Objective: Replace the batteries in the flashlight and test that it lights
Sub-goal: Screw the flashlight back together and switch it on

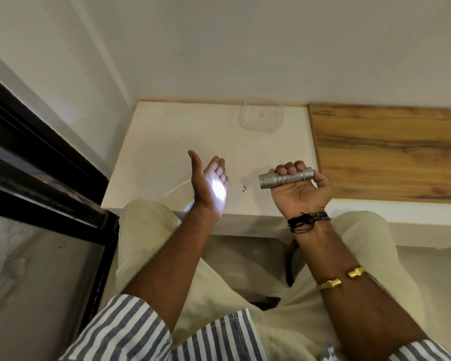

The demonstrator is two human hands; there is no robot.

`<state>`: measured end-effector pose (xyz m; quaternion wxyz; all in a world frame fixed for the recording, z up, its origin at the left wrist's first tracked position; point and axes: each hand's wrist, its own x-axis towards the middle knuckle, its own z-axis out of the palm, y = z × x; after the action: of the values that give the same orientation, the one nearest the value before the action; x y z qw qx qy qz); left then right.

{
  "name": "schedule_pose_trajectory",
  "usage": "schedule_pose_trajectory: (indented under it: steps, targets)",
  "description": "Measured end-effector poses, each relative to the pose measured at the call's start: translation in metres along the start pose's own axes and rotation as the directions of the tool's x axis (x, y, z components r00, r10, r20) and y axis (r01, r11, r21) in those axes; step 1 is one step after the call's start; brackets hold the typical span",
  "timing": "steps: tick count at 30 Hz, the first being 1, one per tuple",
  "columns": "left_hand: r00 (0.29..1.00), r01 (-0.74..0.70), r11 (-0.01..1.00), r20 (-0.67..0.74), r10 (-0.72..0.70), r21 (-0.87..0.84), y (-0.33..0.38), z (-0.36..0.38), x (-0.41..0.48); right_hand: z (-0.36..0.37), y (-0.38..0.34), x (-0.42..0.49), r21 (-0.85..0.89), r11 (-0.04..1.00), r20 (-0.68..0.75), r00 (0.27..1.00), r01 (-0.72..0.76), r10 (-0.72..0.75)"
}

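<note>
A silver metal flashlight (284, 177) lies sideways in my right hand (301, 187), head pointing left, fingers wrapped over its knurled body. It is lit: a bright white spot falls on the palm of my left hand (210, 185). That hand is held upright with the palm facing the flashlight, fingers apart, holding nothing. Both hands hover over the front part of a white tabletop (167, 142). No loose batteries are visible.
A clear plastic container (261, 115) stands at the back of the white table by the wall. A wooden surface (391, 149) adjoins on the right. A black-framed glass panel (44, 162) runs along the left. Small dark specks (245, 189) lie on the table between my hands.
</note>
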<state>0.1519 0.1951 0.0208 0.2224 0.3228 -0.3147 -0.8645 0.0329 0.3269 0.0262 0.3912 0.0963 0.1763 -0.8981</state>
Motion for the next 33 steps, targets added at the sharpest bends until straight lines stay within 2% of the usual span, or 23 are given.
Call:
schedule_pose_trajectory:
  steps: [12, 29, 33]
  targets:
    - [0.998, -0.038, 0.999, -0.047, 0.039, 0.039, -0.0023, 0.0006, 0.0019, 0.0034, 0.0017, 0.0000, 0.016, 1.000, -0.027, 1.000, 0.000, 0.001]
    - [0.999, 0.015, 0.998, 0.046, -0.013, -0.055, 0.0039, -0.0015, -0.0014, 0.0024, -0.0010, -0.0020, 0.041, 0.998, 0.041, 0.998, -0.044, 0.043]
    - [0.999, 0.004, 0.998, 0.044, -0.001, -0.060, 0.0041, -0.0025, -0.0011, 0.0067, -0.0010, 0.0010, -0.070, 0.996, 0.006, 0.999, -0.053, 0.054]
